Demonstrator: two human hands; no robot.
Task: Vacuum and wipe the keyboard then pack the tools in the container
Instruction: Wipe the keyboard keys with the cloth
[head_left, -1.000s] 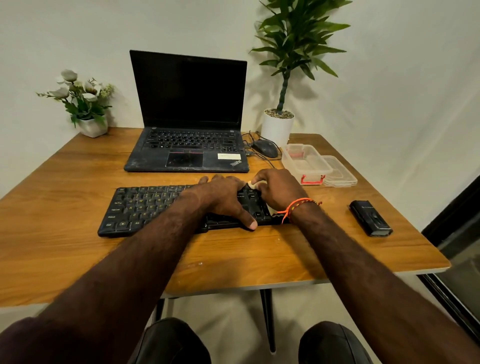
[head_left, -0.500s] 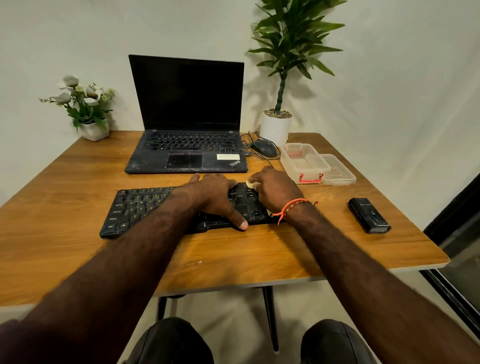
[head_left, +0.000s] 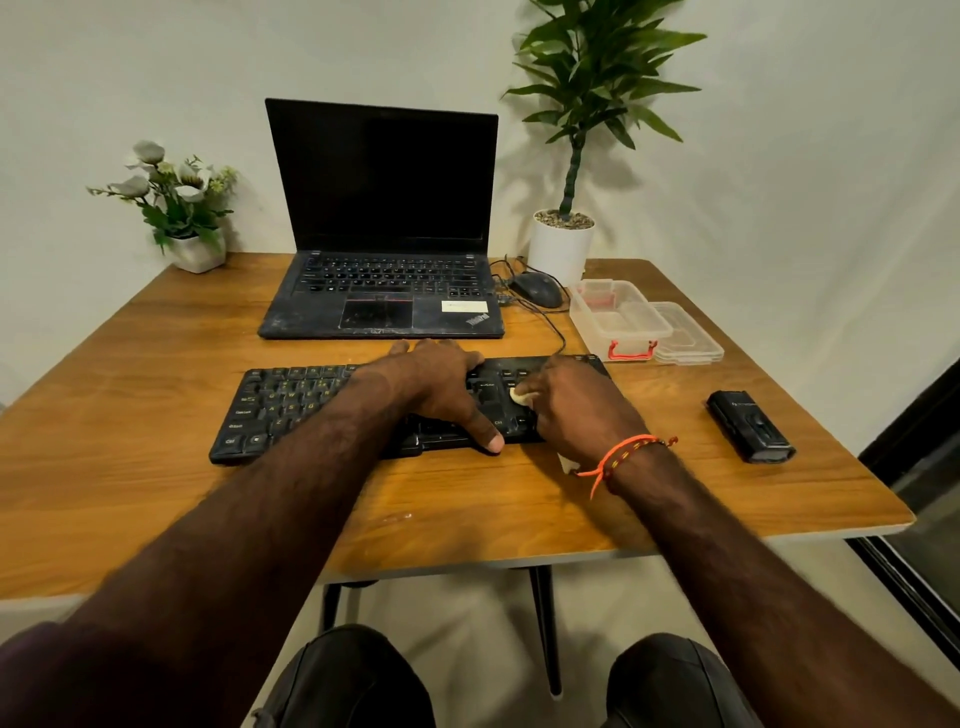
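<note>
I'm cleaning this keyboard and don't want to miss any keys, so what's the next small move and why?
Probably slide the cloth leftward. The right hand holds it on the right-end keys, while the left hand steadies the keyboard, whose left keys lie uncovered.

Home office: laptop (head_left: 382, 270), desk (head_left: 156, 395), plants (head_left: 592, 78)
</note>
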